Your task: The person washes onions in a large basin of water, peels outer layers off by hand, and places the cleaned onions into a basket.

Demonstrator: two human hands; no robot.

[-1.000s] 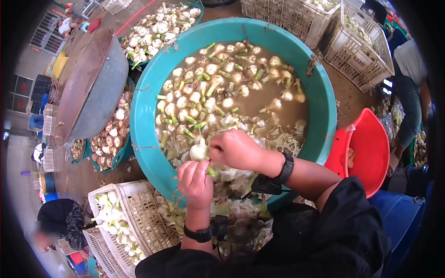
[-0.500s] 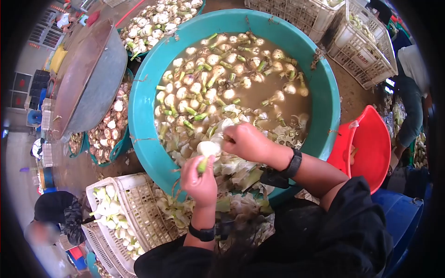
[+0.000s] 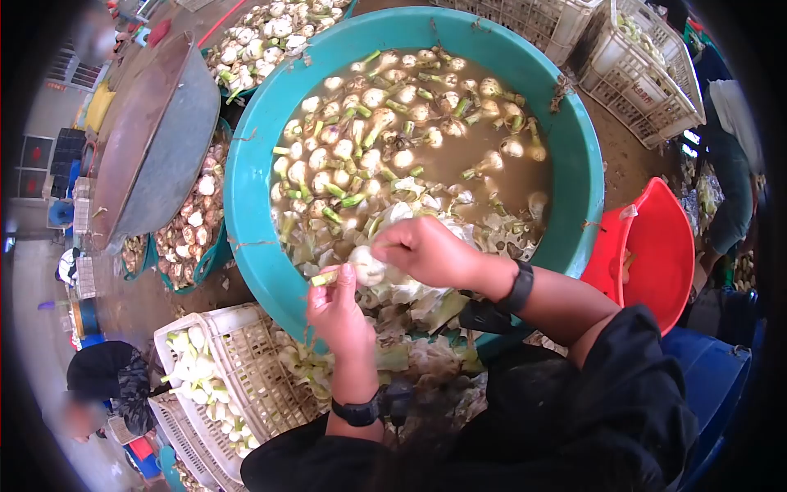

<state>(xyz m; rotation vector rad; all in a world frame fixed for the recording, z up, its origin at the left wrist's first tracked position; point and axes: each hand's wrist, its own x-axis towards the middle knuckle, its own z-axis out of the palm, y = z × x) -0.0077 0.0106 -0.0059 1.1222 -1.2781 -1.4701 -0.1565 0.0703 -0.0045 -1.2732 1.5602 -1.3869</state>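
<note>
My left hand (image 3: 340, 307) is closed on a white garlic bulb (image 3: 367, 267), gripping it by its short green stem, which points left. My right hand (image 3: 422, 250) is curled in a pinch against the bulb's right side; what lies between its fingers is hidden. Both hands are over the near part of a large teal tub (image 3: 251, 176). Many garlic bulbs with cut green stems float in its murky brown water (image 3: 459, 176). Pale peeled skins (image 3: 426, 307) heap up under and beside my hands.
A white crate (image 3: 258, 373) of cleaned bulbs stands at the near left. To the right are a red basin (image 3: 656, 254) and a blue bin (image 3: 709, 381). A wheelbarrow (image 3: 152, 152) tilts at the left, and more crates (image 3: 643, 78) stand behind. Another person (image 3: 106, 377) bends at the lower left.
The stem has swung from pointing downward to pointing left as my left hand moved slightly left and down. My right hand shifted a little left, staying against the bulb.
</note>
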